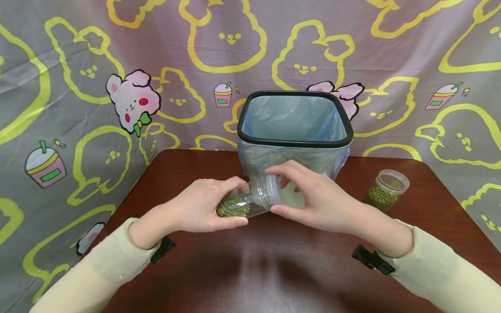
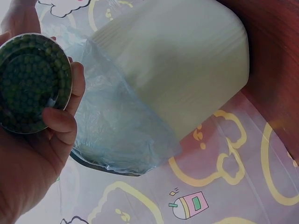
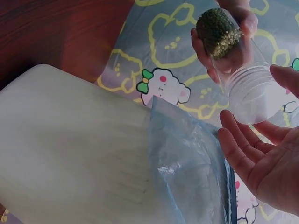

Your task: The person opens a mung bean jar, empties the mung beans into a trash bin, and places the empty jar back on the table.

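Observation:
A clear plastic jar [image 1: 250, 201] of green beans, which look like mung beans, lies tilted nearly sideways between the hands. My left hand [image 1: 201, 204] grips its base end, where the beans [image 3: 219, 35] are gathered. The round bottom of the jar [image 2: 32, 84] faces the camera in the left wrist view. A translucent lid [image 1: 272, 191] covers the jar's mouth end, pointing right. My right hand [image 1: 321, 195] has its thumb and fingers around the lid's edge, with the palm apart from it. In the right wrist view the same lid [image 3: 254, 107] sits between thumb and fingertips.
Behind the hands stands a pale bin [image 1: 293, 165] with a black rim [image 1: 295, 142] and a bluish plastic liner [image 1: 289, 117]. A second jar of green beans [image 1: 381, 198] stands upright on the dark brown table [image 1: 250, 269] at right. Printed cloth [image 1: 168, 39] hangs behind and beside the table.

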Available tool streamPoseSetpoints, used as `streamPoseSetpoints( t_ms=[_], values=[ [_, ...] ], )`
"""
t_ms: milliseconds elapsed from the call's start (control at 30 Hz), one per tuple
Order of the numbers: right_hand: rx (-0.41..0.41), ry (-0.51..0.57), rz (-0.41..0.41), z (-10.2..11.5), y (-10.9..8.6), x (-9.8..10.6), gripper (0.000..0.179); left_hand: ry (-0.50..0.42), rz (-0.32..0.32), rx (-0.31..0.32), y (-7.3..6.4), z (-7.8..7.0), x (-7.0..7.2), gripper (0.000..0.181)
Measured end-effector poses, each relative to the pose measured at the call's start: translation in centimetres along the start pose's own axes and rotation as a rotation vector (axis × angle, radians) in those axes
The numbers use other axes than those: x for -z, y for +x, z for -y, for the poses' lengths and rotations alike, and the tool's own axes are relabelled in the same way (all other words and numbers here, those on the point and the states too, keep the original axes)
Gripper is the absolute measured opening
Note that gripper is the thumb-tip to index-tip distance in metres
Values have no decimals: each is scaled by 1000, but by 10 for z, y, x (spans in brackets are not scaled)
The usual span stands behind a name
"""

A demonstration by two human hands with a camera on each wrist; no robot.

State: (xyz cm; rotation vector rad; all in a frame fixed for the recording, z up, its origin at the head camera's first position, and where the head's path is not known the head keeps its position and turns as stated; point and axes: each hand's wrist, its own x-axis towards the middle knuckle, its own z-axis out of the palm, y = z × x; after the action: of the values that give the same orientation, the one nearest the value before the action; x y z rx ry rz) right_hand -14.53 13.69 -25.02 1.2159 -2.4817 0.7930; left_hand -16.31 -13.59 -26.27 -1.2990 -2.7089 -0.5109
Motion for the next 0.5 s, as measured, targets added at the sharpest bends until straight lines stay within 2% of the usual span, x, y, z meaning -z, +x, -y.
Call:
streamPoseSetpoints(
  t_ms=[267,500],
  values=[
    [16,52,-23,-7,-7,11,62,6,6,24,-2,-1,1,53],
    [3,48,-78,-18,-25,34,64,8,-7,21,-3,0,1,51]
  ],
)
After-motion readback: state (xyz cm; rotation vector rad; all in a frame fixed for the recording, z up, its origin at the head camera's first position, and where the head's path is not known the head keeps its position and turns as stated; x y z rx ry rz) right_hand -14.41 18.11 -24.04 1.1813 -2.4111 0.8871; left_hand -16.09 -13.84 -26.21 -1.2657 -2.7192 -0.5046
